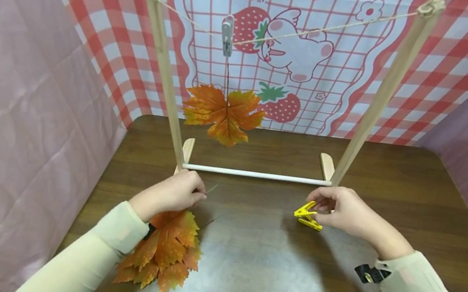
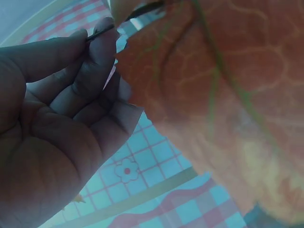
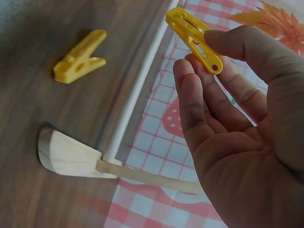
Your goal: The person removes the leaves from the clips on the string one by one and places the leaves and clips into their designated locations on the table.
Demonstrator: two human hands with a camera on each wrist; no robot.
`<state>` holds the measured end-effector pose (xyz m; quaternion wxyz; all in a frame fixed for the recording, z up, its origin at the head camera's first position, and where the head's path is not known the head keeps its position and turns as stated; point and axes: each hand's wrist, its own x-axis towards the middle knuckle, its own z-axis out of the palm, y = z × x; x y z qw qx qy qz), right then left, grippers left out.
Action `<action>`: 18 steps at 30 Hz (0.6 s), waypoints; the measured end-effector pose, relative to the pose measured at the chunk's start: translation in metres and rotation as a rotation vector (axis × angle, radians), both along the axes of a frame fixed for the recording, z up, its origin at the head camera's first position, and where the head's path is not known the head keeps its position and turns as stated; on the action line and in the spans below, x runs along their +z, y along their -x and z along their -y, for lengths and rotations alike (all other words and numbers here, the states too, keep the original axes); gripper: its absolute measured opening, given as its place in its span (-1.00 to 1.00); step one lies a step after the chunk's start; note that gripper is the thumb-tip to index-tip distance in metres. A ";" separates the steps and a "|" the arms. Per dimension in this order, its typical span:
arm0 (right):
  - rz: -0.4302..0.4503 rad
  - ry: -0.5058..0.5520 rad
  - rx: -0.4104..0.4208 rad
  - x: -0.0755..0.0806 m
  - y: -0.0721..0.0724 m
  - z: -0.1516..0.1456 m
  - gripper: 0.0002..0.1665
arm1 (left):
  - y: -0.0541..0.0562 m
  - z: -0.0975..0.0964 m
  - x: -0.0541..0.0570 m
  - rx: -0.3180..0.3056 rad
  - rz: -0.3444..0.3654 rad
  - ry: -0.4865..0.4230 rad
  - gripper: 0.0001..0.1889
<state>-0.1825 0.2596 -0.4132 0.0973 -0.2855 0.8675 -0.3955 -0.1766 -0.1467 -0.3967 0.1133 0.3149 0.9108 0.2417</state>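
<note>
My left hand (image 1: pixel 173 190) pinches a thin leaf stem (image 2: pixel 100 33) between thumb and finger. An orange artificial maple leaf (image 2: pixel 213 85) fills the right of the left wrist view. Under the left wrist, in the head view, orange leaves (image 1: pixel 169 244) overlap; which one belongs to the pinched stem is hard to tell. My right hand (image 1: pixel 346 213) holds a yellow clothespin (image 3: pixel 194 42) by one end, thumb against fingers. A second yellow clothespin (image 3: pixel 80 58) lies on the table just below it. Another maple leaf (image 1: pixel 225 116) hangs by its stem from a grey clothespin (image 1: pixel 227 38).
A string (image 1: pixel 330 29) runs between a left wooden post (image 1: pixel 164 71) and a right wooden post (image 1: pixel 384 94), sagging at the grey clothespin. A white rod (image 1: pixel 257 174) joins the posts low down. Behind the brown table (image 1: pixel 417 199) hangs a checked strawberry cloth (image 1: pixel 107 14).
</note>
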 end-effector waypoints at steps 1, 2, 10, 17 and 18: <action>0.000 -0.003 0.002 -0.002 -0.001 0.001 -0.65 | 0.001 0.000 -0.002 0.003 -0.003 0.002 -0.59; 0.004 -0.004 0.004 -0.003 -0.001 0.001 -0.65 | 0.002 0.001 -0.004 0.005 -0.008 0.005 -0.59; 0.033 0.003 -0.003 -0.018 -0.008 0.006 -0.68 | 0.007 0.000 -0.020 0.046 -0.043 0.043 -0.61; 0.038 0.004 0.011 -0.030 -0.012 0.010 -0.71 | 0.009 -0.002 -0.030 0.108 -0.048 0.061 -0.70; 0.026 -0.003 0.011 -0.032 -0.013 0.010 -0.71 | 0.010 -0.002 -0.032 0.113 -0.050 0.063 -0.71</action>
